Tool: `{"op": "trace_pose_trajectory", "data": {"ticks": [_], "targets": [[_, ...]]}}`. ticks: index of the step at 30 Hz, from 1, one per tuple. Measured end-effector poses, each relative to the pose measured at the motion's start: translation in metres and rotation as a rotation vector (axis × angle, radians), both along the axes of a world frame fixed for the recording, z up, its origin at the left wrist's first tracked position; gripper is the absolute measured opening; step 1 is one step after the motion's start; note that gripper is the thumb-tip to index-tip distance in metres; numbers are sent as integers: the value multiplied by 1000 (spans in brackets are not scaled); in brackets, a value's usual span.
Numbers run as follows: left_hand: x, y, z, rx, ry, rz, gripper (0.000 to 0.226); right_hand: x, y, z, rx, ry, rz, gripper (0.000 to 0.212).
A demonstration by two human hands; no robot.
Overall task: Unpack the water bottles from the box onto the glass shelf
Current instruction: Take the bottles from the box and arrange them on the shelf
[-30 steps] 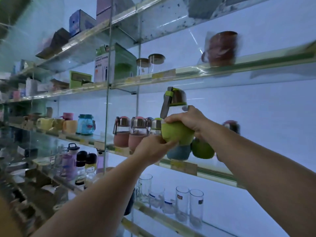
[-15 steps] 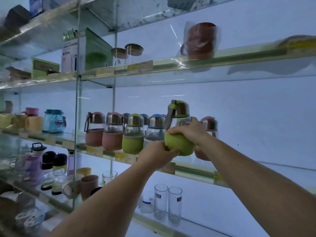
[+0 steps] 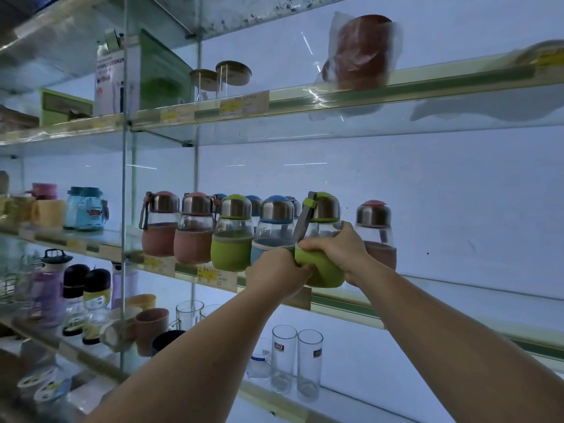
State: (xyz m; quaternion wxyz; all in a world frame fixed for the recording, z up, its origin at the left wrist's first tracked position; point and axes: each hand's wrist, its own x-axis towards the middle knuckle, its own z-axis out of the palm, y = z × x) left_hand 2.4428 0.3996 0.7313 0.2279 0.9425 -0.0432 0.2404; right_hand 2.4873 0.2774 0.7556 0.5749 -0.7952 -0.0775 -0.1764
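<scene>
A green-sleeved water bottle (image 3: 323,264) is held upright at the front edge of the glass shelf (image 3: 345,302) — gripped round its sleeve by the right hand (image 3: 341,250) from the 3 o'clock side and by the left hand (image 3: 274,271) from 9 o'clock. A row of bottles (image 3: 232,233) is seen at its 9 o'clock, a pink-capped bottle (image 3: 377,221) just behind at 2 o'clock.
</scene>
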Motion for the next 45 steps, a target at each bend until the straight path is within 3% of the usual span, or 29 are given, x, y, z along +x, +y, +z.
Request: {"op": "trace_pose_trajectory", "data": {"ticks": [5,21,28,31,36,40,45], "targets": [[3,-3,-1,-7,4,-1,28,3,-2,-6,0,14,1,95],[6,-5,-6,-1,8,0,26,3,-5,-10,4,37,44,97],[-6,-8,-3,-20,-3,2,29,-15,-11,1,-117,70,42,100],[-12,-8,-2,-27,25,25,26,-33,-12,11,-192,-40,-26,102],[-31,-4,-1,-71,34,28,22,-68,-2,32,-309,-316,-103,88],[-46,8,-3,-98,38,66,26,-90,29,41,-374,-462,-33,73],[-61,45,-21,-150,65,185,41,-102,80,25,-440,-426,177,62]]}}
